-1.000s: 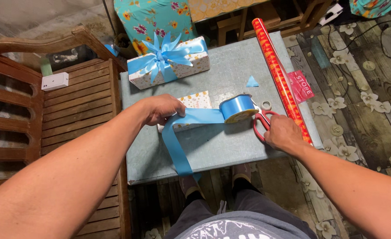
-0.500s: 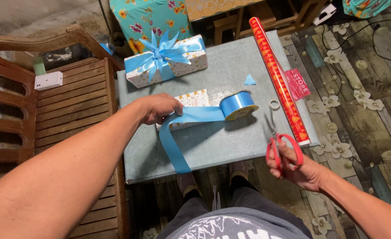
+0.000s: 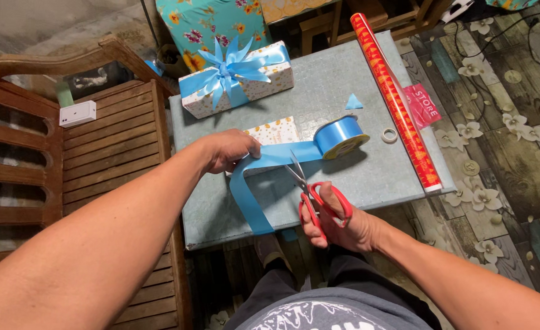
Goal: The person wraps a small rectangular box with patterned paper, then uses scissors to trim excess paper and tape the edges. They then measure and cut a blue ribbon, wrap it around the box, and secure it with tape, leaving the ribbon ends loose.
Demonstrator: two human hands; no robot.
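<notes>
Blue ribbon point(image 3: 282, 156) under left hand point(image 3: 230, 150), red scissors point(image 3: 316, 198) in right hand point(image 3: 343, 226).

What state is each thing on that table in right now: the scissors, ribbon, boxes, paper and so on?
Scissors: blades open, at the ribbon strip, in the right hand.
Ribbon spool: on its side, partly unrolled.
Ribbon strip: uncut, hanging over the table edge.
Small box: wrapped, no bow, pinned under the left hand.
Large box: wrapped, bow tied.
Wrapping paper: rolled up.
Tape ring: lying flat.
</notes>
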